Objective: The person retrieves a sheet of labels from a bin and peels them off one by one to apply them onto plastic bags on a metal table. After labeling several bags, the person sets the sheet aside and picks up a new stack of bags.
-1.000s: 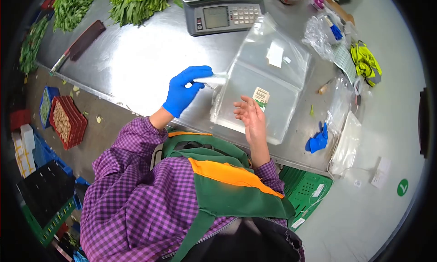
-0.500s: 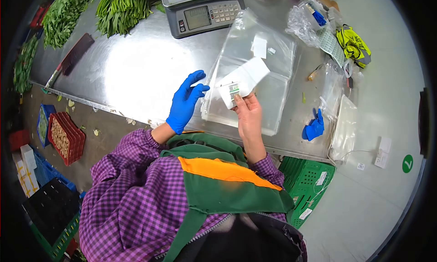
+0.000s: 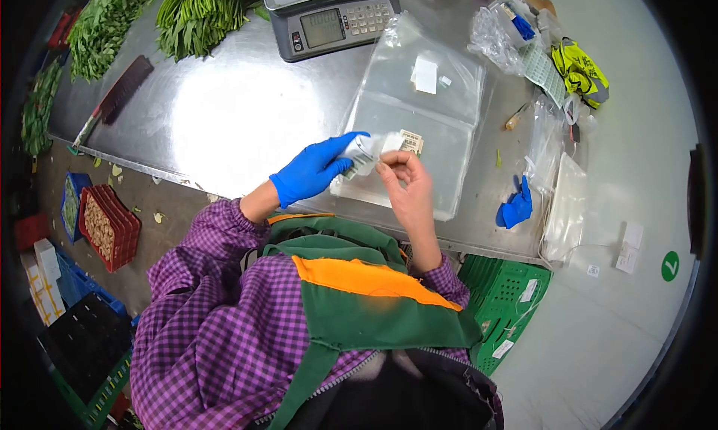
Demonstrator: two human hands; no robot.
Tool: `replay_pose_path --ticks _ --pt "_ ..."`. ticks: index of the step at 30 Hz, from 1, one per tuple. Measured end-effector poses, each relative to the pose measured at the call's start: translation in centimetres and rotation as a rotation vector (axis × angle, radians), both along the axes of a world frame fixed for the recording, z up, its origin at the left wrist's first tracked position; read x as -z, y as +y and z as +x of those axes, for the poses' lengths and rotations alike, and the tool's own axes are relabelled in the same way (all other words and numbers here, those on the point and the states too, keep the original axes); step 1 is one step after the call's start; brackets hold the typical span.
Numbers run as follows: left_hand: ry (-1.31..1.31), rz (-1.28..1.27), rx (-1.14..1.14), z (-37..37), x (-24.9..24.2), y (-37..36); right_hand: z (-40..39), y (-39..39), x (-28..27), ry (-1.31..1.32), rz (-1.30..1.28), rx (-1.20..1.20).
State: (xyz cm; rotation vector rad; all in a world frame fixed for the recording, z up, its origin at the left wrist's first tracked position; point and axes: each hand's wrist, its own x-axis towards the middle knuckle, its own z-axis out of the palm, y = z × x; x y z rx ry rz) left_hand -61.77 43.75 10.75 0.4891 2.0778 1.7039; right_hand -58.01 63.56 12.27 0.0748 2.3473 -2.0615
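Observation:
Gloved in blue, my left hand (image 3: 313, 170) is closed on a strip of printed labels (image 3: 360, 155), partly blurred. My bare right hand (image 3: 407, 187) pinches the strip's right side between thumb and forefinger. Beneath both hands lie clear plastic bags (image 3: 441, 131) on the metal table (image 3: 149, 142). A label with printed lines (image 3: 411, 143) shows just above my right fingers. Farther up on the bags rests a white paper slip (image 3: 425, 76) beside a smaller scrap (image 3: 446, 81).
A scale (image 3: 336, 22) stands at the table's back, with leafy green bundles (image 3: 198, 19) to its left. A brush (image 3: 127, 86) lies at left. A blue glove (image 3: 516, 206) and crumpled plastic (image 3: 497, 41) lie at right. Green crates (image 3: 497, 303) stand below the table's edge.
My left hand has moved right and closed on the label strip. The strip has shifted left and turned, and my right hand now pinches its right side.

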Motion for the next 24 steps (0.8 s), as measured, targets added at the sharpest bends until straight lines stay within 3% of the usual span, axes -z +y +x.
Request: replay_pose_path --ticks 2,4,6,8,13,18,21,24 --pt "0.049 -0.081 0.173 0.0 -0.3 0.1 -0.6 -0.1 0.2 0.076 0.006 -0.031" --pt "0.108 -0.092 0.163 0.1 -0.3 0.4 -0.6 -0.1 0.6 -0.048 -0.069 -0.086" --pt "-0.055 0.045 0.005 0.1 -1.0 0.7 -0.6 -0.2 0.4 -0.068 -0.190 0.006" --pt "-0.176 -0.003 0.027 0.0 -2.4 0.5 -0.7 -0.1 0.2 -0.091 -0.312 0.098" --pt "0.004 0.114 -0.164 0.6 -1.2 1.3 -0.5 0.1 0.7 -0.061 -0.352 0.068" --pt "-0.059 0.172 -0.159 0.1 -1.0 0.8 -0.3 0.3 0.5 -0.061 -0.356 0.014" --pt "0.173 0.105 -0.184 0.5 -2.3 1.5 -0.3 0.3 0.4 -0.064 -0.361 -0.004" --pt "0.139 0.064 -0.172 0.5 -2.3 1.8 -0.1 0.0 0.1 -0.065 -0.364 -0.020"
